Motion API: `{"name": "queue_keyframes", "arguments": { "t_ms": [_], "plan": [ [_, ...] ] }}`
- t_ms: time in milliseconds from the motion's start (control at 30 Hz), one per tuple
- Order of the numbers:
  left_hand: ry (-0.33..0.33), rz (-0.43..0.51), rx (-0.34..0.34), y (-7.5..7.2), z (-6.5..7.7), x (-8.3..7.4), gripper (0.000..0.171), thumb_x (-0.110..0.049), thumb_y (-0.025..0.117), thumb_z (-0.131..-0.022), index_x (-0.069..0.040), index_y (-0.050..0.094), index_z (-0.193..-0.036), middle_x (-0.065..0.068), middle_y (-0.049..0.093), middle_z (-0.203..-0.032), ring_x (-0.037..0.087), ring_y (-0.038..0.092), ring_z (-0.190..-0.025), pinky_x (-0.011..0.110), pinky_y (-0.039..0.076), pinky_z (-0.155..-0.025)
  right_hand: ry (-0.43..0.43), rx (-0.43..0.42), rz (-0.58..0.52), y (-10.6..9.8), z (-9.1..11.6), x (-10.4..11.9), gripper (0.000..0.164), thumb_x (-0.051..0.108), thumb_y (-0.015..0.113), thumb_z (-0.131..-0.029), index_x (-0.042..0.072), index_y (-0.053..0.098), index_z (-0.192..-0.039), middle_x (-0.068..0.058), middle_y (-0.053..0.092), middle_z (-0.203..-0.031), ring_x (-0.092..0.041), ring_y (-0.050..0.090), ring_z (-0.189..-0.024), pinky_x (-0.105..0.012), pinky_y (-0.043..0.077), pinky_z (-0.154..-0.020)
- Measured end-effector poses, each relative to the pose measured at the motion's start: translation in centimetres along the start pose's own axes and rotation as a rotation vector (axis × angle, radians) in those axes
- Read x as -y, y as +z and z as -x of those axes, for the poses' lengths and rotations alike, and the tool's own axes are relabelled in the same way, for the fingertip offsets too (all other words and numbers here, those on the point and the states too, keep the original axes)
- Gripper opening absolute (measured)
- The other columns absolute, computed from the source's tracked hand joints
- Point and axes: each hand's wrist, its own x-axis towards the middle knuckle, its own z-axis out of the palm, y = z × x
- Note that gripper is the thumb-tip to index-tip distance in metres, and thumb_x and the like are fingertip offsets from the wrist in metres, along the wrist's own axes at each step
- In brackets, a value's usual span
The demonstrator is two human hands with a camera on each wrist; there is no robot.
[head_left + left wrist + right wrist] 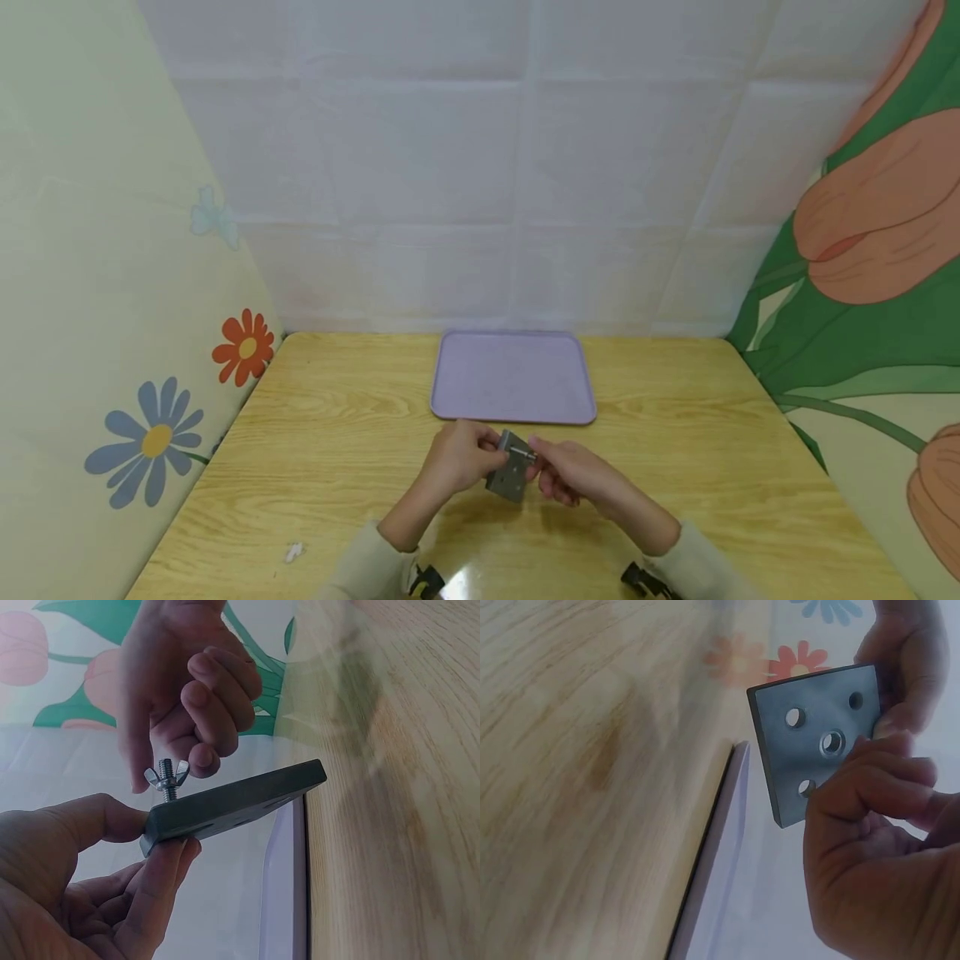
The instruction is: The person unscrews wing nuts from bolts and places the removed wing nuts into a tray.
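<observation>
My left hand (459, 457) grips one edge of a grey metal plate (510, 481), thumb on one face and fingers on the other. In the left wrist view a threaded bolt (166, 764) stands up from the plate (240, 791), with a wing nut (166, 781) on it. My right hand (581, 473) has its thumb and fingers around the wing nut, the other fingers curled; exact contact is hard to see. Several round holes show in the plate (817, 694) in the right wrist view, where the right hand (877, 847) covers one corner.
A lilac tray (513, 419) lies on the wooden table (337, 467) beyond the hands. A small white scrap (294, 552) is at the table's front left. A white sheet (412, 167) hangs behind, with flower-printed panels at both sides.
</observation>
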Motion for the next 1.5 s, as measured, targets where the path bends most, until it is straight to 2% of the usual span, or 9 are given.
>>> {"name": "queue_keyframes", "arguments": {
  "t_ms": [133, 233, 533, 733, 867, 1100, 1200, 1333, 1500],
  "plan": [
    [-0.005, 0.003, 0.004, 0.1, 0.0, 0.1, 0.016, -0.017, 0.076, -0.08, -0.005, 0.078, -0.09, -0.004, 0.07, -0.073, 0.009, 0.063, -0.062, 0.026, 0.052, -0.054, 0.001, -0.047, 0.046, 0.3, 0.1, 0.3, 0.058, 0.054, 0.046, -0.103, 0.003, 0.068, -0.088, 0.003, 0.055, -0.059, -0.006, 0.039, -0.045, -0.023, 0.027, -0.045],
    [-0.01, -0.003, 0.008, 0.1, 0.0, 0.2, 0.016, -0.017, 0.076, -0.081, -0.005, 0.078, -0.091, -0.004, 0.07, -0.073, 0.009, 0.063, -0.062, 0.027, 0.052, -0.055, -0.084, -0.117, 0.216, 0.7, 0.2, 0.5, 0.052, 0.051, 0.049, -0.103, 0.006, 0.067, -0.085, 0.004, 0.054, -0.059, -0.007, 0.04, -0.048, -0.023, 0.03, -0.046],
    [0.0, -0.003, 0.009, -0.2, -0.1, 0.5, 0.016, -0.018, 0.076, -0.081, -0.006, 0.078, -0.091, -0.004, 0.07, -0.074, 0.009, 0.063, -0.062, 0.027, 0.052, -0.055, -0.64, -0.453, 1.144, 1.5, 0.1, 0.1, 0.026, 0.038, 0.07, -0.094, 0.014, 0.064, -0.087, 0.012, 0.053, -0.061, 0.002, 0.04, -0.049, -0.018, 0.032, -0.043],
    [0.012, -0.005, 0.003, -0.2, -0.2, 0.6, 0.016, -0.019, 0.077, -0.081, -0.006, 0.078, -0.091, -0.004, 0.07, -0.074, 0.008, 0.063, -0.063, 0.026, 0.052, -0.055, -0.919, -0.62, 1.35, 1.5, 0.2, -0.1, 0.033, 0.036, 0.082, -0.081, 0.01, 0.065, -0.093, 0.006, 0.06, -0.066, -0.005, 0.05, -0.051, -0.02, 0.035, -0.041],
    [0.015, -0.004, 0.004, -0.2, -0.2, 0.5, 0.016, -0.018, 0.076, -0.081, -0.006, 0.078, -0.091, -0.005, 0.07, -0.074, 0.008, 0.063, -0.062, 0.026, 0.052, -0.055, -0.831, -0.581, 1.229, 1.6, 0.4, 0.2, 0.032, 0.036, 0.078, -0.086, 0.009, 0.069, -0.1, 0.008, 0.058, -0.065, -0.002, 0.046, -0.05, -0.017, 0.034, -0.042],
    [0.005, 0.002, -0.002, -0.3, -0.2, 0.3, 0.016, -0.016, 0.077, -0.081, -0.004, 0.078, -0.092, -0.003, 0.07, -0.075, 0.008, 0.063, -0.062, 0.026, 0.052, -0.055, -0.229, -0.284, 0.448, 0.8, 0.5, 0.9, 0.048, 0.047, 0.045, -0.106, 0.009, 0.073, -0.098, 0.007, 0.057, -0.062, -0.005, 0.044, -0.047, -0.023, 0.036, -0.047],
    [0.004, 0.006, -0.002, -0.2, -0.2, 0.3, 0.017, -0.016, 0.077, -0.081, -0.003, 0.077, -0.092, -0.002, 0.07, -0.075, 0.009, 0.063, -0.062, 0.026, 0.052, -0.055, -0.069, -0.138, 0.192, 0.3, 0.3, 0.6, 0.06, 0.05, 0.038, -0.107, -0.001, 0.071, -0.101, 0.001, 0.059, -0.063, -0.008, 0.044, -0.046, -0.024, 0.033, -0.046],
    [0.006, 0.008, -0.002, -0.1, -0.3, 0.5, 0.016, -0.016, 0.077, -0.081, -0.004, 0.078, -0.091, -0.003, 0.07, -0.074, 0.009, 0.063, -0.062, 0.026, 0.052, -0.054, 0.014, -0.044, 0.031, 0.2, 0.0, 0.2, 0.065, 0.053, 0.038, -0.106, -0.004, 0.069, -0.099, 0.002, 0.058, -0.062, -0.006, 0.042, -0.045, -0.023, 0.03, -0.046],
    [0.012, 0.014, 0.003, 0.0, -0.4, 0.6, 0.015, -0.016, 0.076, -0.08, -0.004, 0.078, -0.09, -0.004, 0.07, -0.072, 0.009, 0.063, -0.061, 0.026, 0.051, -0.054, 0.016, -0.046, 0.004, 0.4, 0.0, 0.2, 0.059, 0.05, 0.042, -0.106, -0.001, 0.069, -0.093, 0.004, 0.056, -0.059, -0.005, 0.04, -0.045, -0.022, 0.028, -0.045]
  ]
}}
